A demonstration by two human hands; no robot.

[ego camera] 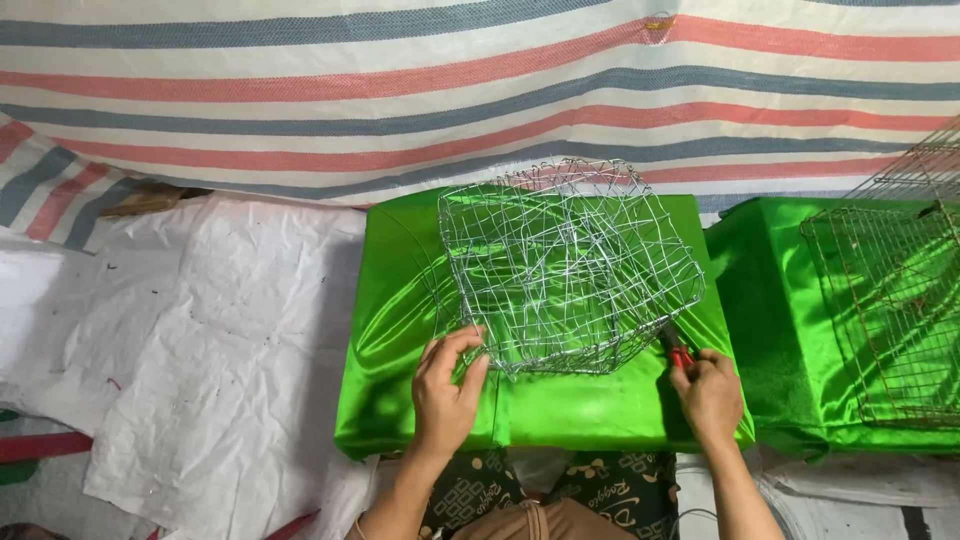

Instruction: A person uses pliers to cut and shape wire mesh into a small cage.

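A silvery wire-mesh cage (570, 268) sits tipped on a bench draped in shiny green cloth (400, 300), its near lower edge resting close to the person's body. The left hand (447, 385) has its fingers curled through the mesh at the cage's near left corner, pinching the wires there. The right hand (709, 392) is closed around red-handled pliers (677, 352), whose nose points at the cage's near right corner and appears to touch it.

The cage looks light and springy rather than rigid: thin wire, open weave, likely to flex or dent if squeezed mid-panel, with cut ends that could snag skin. The firmer frame wires along the corners and rim seem the soundest places to hold. A second, rust-tinged wire cage (890, 300) rests on a neighbouring green-covered bench at the right. A striped tarpaulin (480, 90) hangs behind.
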